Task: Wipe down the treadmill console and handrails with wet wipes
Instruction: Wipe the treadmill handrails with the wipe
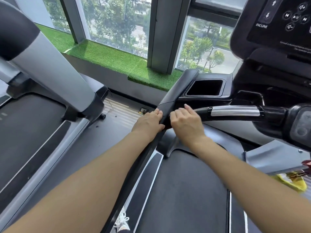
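The black left handrail [170, 96] runs from the console down towards me. My left hand [148, 123] grips it from the left, fingers over the top edge and thumb below. My right hand [186, 125] lies against the rail's right side, where the front crossbar with its silver sensor grip [234, 111] joins; its fingers are bent loosely onto the rail. No wet wipe shows in either hand. The console [272, 31], with INCLINE buttons, stands at the upper right, above a cup-holder pocket [205, 88].
The treadmill belt [185, 190] lies under my arms. A neighbouring treadmill with a grey upright [50, 68] stands on the left. An artificial-grass ledge [109, 58] and windows are ahead. Something yellow [292, 180] hangs at the right below a grey bracket.
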Demonstrator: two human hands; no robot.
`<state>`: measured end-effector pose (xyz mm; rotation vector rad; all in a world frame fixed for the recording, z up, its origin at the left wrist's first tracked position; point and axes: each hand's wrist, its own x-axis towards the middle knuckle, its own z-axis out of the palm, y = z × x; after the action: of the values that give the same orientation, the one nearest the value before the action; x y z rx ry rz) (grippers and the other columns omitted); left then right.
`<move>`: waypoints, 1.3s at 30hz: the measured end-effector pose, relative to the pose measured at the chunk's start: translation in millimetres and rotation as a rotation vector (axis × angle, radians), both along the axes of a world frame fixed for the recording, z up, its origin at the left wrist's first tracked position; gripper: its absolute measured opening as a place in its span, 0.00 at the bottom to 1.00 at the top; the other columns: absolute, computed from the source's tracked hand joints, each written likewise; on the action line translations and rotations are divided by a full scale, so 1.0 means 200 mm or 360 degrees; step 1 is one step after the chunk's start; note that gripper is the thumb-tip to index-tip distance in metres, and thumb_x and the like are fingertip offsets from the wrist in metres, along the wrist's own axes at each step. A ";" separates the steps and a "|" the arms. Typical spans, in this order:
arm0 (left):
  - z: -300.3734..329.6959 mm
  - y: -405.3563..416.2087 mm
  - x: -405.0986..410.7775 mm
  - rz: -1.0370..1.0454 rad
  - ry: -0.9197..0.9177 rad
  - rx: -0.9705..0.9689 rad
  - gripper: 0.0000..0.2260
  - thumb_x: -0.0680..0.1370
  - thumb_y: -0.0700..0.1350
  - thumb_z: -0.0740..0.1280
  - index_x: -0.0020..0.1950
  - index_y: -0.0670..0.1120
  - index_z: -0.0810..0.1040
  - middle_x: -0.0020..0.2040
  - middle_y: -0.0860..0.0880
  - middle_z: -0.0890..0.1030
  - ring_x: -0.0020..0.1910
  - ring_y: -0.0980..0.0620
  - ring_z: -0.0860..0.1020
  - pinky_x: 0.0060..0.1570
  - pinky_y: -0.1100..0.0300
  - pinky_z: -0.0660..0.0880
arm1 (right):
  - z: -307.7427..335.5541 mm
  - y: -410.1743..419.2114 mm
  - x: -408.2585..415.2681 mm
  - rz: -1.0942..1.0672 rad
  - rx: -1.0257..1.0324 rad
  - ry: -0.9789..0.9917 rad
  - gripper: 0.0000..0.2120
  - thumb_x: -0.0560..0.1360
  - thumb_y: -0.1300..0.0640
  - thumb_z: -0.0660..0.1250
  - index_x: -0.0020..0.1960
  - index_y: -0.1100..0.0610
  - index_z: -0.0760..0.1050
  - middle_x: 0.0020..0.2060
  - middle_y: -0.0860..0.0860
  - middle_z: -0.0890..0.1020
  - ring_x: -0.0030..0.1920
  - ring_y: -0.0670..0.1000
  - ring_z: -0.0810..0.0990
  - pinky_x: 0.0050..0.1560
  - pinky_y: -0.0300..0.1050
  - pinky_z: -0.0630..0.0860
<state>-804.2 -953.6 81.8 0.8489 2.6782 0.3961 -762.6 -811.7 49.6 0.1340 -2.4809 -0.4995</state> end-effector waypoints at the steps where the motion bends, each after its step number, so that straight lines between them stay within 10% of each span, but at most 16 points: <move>1: 0.00 0.00 0.00 -0.0003 -0.0007 -0.0003 0.26 0.81 0.49 0.59 0.77 0.46 0.55 0.78 0.50 0.52 0.74 0.47 0.60 0.67 0.57 0.59 | 0.05 0.06 0.01 -0.0041 0.0006 0.0049 0.09 0.66 0.67 0.59 0.31 0.59 0.75 0.26 0.55 0.77 0.29 0.55 0.78 0.51 0.49 0.79; 10: -0.01 0.00 -0.01 0.0001 -0.0003 0.0004 0.26 0.82 0.49 0.58 0.78 0.46 0.54 0.78 0.50 0.52 0.74 0.48 0.58 0.68 0.57 0.58 | 0.04 -0.03 -0.04 -0.0382 -0.0214 0.0094 0.12 0.66 0.65 0.54 0.30 0.59 0.74 0.25 0.55 0.76 0.28 0.55 0.76 0.41 0.45 0.77; 28: 0.03 0.03 0.02 0.0004 0.0012 -0.0125 0.26 0.82 0.46 0.58 0.77 0.43 0.53 0.78 0.48 0.51 0.74 0.47 0.58 0.67 0.57 0.59 | 0.06 0.22 0.13 -0.0074 -0.0036 0.0292 0.05 0.75 0.65 0.64 0.43 0.60 0.78 0.35 0.54 0.79 0.42 0.55 0.81 0.67 0.49 0.64; 39: 0.03 0.08 0.01 0.0029 -0.0015 -0.0241 0.25 0.82 0.44 0.59 0.77 0.41 0.55 0.78 0.46 0.52 0.74 0.46 0.59 0.67 0.54 0.61 | 0.10 0.14 0.09 -0.0066 -0.0021 -0.0154 0.12 0.69 0.66 0.56 0.38 0.58 0.78 0.31 0.53 0.76 0.35 0.56 0.77 0.55 0.48 0.77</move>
<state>-802.0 -937.8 88.4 0.7769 2.6689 0.1978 -745.0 -784.1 70.6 0.1042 -2.5854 -0.5046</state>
